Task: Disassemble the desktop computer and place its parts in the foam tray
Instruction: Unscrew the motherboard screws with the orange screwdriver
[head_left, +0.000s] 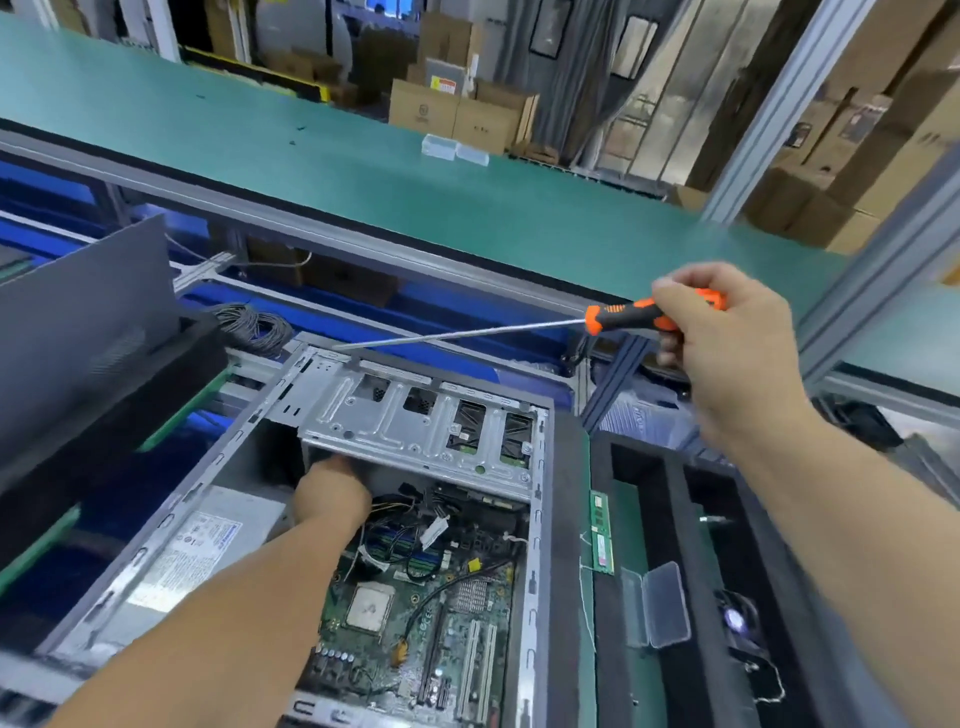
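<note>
— Grey steel hides most of it: the left hand (332, 493) reaches under the drive cage (415, 421) of the open computer case (540, 519), and its fingers are out of sight there, so I cannot tell whether they grip anything.

— And the right?

— The right hand (727, 353) is raised above the case's far right corner, fingers curled round the orange-and-black handle of a long screwdriver (618, 317). Its shaft points left, the tip over the case's far edge, touching nothing I can make out.

— Where are the parts?

— The motherboard (415, 623) lies in the case beside the left forearm. A green memory stick (601, 535) sits just right of the case, by the black foam tray (675, 519), whose near end is cut off. A small fan (735, 621) in the tray is blurred.
</note>
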